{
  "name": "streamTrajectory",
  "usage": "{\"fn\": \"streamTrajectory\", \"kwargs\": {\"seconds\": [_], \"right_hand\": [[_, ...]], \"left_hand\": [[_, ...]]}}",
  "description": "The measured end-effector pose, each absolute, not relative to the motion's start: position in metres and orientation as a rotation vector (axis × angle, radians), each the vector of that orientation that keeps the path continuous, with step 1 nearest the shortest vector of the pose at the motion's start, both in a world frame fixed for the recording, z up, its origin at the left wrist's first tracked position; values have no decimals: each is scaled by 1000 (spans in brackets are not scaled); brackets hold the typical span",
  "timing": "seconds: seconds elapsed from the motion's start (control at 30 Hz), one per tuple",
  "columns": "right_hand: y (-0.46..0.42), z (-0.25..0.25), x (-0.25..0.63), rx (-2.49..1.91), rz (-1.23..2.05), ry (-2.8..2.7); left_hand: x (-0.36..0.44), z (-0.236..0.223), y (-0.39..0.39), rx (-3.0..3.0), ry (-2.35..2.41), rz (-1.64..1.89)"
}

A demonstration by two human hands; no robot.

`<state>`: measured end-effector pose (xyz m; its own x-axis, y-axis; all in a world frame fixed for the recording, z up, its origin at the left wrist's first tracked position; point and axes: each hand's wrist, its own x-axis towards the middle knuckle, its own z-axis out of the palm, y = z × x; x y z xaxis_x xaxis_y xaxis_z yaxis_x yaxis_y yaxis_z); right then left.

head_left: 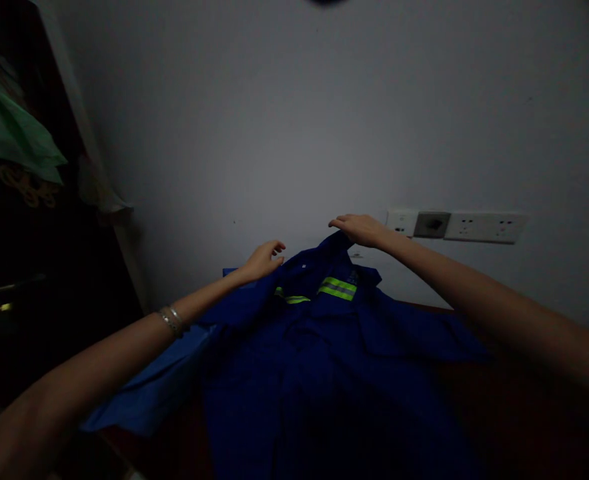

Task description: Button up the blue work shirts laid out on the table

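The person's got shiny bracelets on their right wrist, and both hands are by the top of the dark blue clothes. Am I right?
Nearly! The head view shows the bracelets on the left wrist. The left hand and right hand are indeed by the top of the dark blue clothes.

- Here's the garment (319, 360), spread across the table (494, 417), front and centre!
- Over to its left, a second cloth (157, 383), lying right beside it.
- Straight behind the table, the wall (274, 120).
- On that wall, right of centre, a row of socket plates (484, 227), above the garment's right sleeve.
- And out at far left, well apart from the garment, a hanging cloth (17, 127), with looped cord (31, 190) just below it!
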<state>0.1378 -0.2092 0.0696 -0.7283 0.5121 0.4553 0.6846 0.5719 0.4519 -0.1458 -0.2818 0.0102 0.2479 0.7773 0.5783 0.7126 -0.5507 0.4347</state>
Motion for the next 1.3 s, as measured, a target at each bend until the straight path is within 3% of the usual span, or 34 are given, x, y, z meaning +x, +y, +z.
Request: {"fn": "streamTrajectory", "kwargs": {"seconds": [0.2,0.57,0.93,1.3], "right_hand": [[-264,100,136,-865,-1160,-2464],[-319,112,176,-1069,-1154,-2252],[-319,117,188,-1148,-1061,-2143],[-322,123,173,-1121,-959,-2153]], "left_hand": [[-121,30,-254,2602,1342,995],[-131,33,-244,2204,1167,547],[-104,47,-285,2226,994,495],[-120,39,-301,2387,1161,390]]}}
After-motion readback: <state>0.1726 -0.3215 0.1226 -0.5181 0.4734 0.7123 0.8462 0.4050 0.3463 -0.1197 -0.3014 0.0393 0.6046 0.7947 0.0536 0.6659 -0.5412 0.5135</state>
